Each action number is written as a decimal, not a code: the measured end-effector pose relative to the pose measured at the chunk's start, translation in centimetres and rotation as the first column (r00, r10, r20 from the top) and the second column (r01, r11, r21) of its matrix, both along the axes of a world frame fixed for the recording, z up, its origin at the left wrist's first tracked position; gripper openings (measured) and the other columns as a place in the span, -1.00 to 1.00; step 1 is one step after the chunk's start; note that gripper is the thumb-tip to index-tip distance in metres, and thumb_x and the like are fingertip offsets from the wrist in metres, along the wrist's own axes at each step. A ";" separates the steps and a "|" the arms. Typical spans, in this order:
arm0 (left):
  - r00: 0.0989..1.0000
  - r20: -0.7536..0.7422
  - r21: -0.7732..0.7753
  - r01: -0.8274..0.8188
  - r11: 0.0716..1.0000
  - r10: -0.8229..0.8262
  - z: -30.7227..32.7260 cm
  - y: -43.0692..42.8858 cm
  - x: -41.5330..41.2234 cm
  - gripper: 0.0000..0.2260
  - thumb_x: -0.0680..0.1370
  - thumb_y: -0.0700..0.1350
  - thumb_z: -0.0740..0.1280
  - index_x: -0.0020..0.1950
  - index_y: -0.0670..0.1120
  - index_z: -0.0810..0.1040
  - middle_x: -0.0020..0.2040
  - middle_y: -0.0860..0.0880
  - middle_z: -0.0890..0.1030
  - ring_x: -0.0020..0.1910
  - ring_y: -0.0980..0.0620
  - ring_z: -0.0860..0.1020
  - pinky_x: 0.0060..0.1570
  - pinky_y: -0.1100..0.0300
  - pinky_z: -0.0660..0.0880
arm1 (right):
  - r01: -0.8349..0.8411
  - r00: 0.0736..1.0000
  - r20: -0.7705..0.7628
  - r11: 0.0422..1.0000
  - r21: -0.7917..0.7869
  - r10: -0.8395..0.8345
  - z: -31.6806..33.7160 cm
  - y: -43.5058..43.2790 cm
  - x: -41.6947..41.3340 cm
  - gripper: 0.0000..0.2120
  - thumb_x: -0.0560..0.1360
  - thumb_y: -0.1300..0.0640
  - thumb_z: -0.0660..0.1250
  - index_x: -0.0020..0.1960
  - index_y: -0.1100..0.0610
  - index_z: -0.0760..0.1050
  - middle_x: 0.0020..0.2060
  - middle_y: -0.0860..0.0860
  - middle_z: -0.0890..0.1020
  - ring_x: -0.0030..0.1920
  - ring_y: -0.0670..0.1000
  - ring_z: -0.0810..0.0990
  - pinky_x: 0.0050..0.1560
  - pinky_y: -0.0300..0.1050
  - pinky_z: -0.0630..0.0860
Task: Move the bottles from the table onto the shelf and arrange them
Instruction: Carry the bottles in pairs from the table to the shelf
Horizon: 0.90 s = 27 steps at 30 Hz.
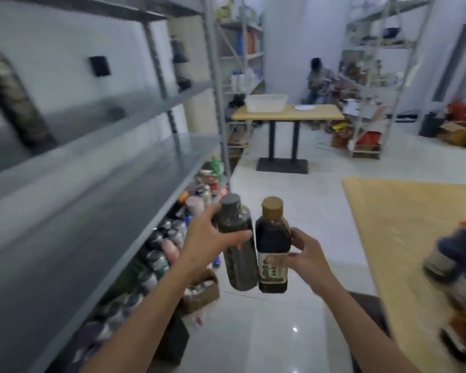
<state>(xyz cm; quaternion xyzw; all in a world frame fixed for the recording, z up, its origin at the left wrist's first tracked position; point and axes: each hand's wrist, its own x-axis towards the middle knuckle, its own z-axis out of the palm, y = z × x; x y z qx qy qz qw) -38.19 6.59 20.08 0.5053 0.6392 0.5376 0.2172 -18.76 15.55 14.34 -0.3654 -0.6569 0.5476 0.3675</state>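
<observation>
My left hand (209,242) grips a dark, grey-capped bottle (238,265) around its upper body. Beside it, my right hand (303,255) holds a dark bottle with a tan cap and a paper label (272,238). Both bottles stand upright in the air, side by side and touching, above the floor between the grey metal shelf (97,200) on the left and the wooden table (404,227) on the right. More dark bottles (452,259) stand blurred at the table's right edge. One tall dark bottle (10,95) is on an upper shelf board at far left.
The shelf's bottom level holds several cans and bottles (170,238), with a cardboard box (202,292) on the floor beside it. Farther back stand a second table (288,114) with a white tub (265,102), more racks, and a seated person (318,79).
</observation>
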 end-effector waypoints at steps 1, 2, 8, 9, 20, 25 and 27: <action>0.999 -0.034 0.028 -0.037 0.999 0.038 1.7 -1.0 -1.7 -0.49 0.12 0.11 0.58 0.03 0.11 0.58 -0.10 0.20 0.67 -0.10 0.26 0.62 -0.16 0.42 0.48 | -0.046 0.998 -0.028 0.999 0.029 0.047 1.3 0.0 -2.6 -0.55 0.14 0.37 0.58 -0.07 0.05 0.56 -0.11 -0.03 0.68 -0.04 -0.08 0.62 -0.21 -0.23 0.55; 0.995 -0.059 0.053 -0.077 0.996 0.080 3.4 -2.1 -3.4 -0.51 0.13 0.09 0.59 0.02 0.11 0.59 -0.11 0.21 0.67 -0.12 0.28 0.62 -0.19 0.42 0.48 | -0.091 0.994 -0.058 0.994 0.055 0.094 2.6 -0.1 -5.0 -0.56 0.14 0.37 0.58 -0.08 0.03 0.57 -0.13 -0.03 0.68 -0.07 -0.10 0.62 -0.23 -0.24 0.56; 0.921 -0.180 0.217 -0.307 0.927 0.347 11.5 -7.3 -10.4 -0.62 0.20 -0.10 0.61 -0.06 0.05 0.57 -0.18 0.30 0.64 -0.21 0.36 0.57 -0.25 0.54 0.38 | -0.351 0.904 -0.182 0.915 0.200 0.386 10.5 -0.3 -17.2 -0.54 0.12 0.21 0.61 -0.01 0.04 0.58 -0.13 -0.06 0.70 -0.08 -0.09 0.65 -0.17 -0.28 0.56; 0.902 -0.185 0.247 -0.342 0.907 0.391 12.7 -7.9 -11.3 -0.61 0.20 -0.09 0.61 -0.04 0.04 0.58 -0.18 0.29 0.65 -0.21 0.35 0.57 -0.25 0.54 0.38 | -0.387 0.881 -0.193 0.892 0.232 0.432 11.8 -0.3 -18.9 -0.51 0.09 0.13 0.60 0.00 0.05 0.58 -0.12 -0.05 0.71 -0.06 -0.08 0.65 -0.14 -0.28 0.56; 0.515 -0.089 0.529 -0.700 0.479 0.852 22.8 -8.0 -19.2 -0.46 0.17 0.10 0.58 0.10 0.00 0.59 -0.06 0.15 0.66 -0.09 0.25 0.61 -0.05 0.26 0.56 | -0.637 0.560 -0.273 0.617 0.462 0.782 24.2 1.9 -35.6 -0.53 0.21 0.17 0.58 0.09 0.19 0.57 -0.02 0.06 0.68 0.03 0.09 0.63 0.07 -0.01 0.56; 0.301 -0.010 0.557 -0.790 0.255 0.953 22.8 -5.9 -22.9 -0.42 0.21 0.04 0.60 0.20 0.00 0.56 -0.02 0.15 0.64 -0.06 0.28 0.58 -0.01 0.29 0.55 | -0.716 0.462 -0.271 0.535 0.448 0.845 26.3 2.7 -41.7 -0.59 0.28 0.25 0.53 0.10 0.21 0.55 -0.01 0.10 0.67 0.00 0.10 0.64 0.05 0.06 0.59; 0.261 0.034 0.548 -0.812 0.200 0.965 22.2 -5.0 -24.1 -0.44 0.23 -0.01 0.60 0.19 0.00 0.55 -0.07 0.20 0.61 -0.12 0.39 0.55 -0.11 0.45 0.49 | -0.747 0.434 -0.269 0.510 0.426 0.860 26.2 3.1 -43.5 -0.60 0.30 0.26 0.52 0.11 0.22 0.54 -0.02 0.12 0.67 -0.02 0.09 0.65 0.03 0.07 0.59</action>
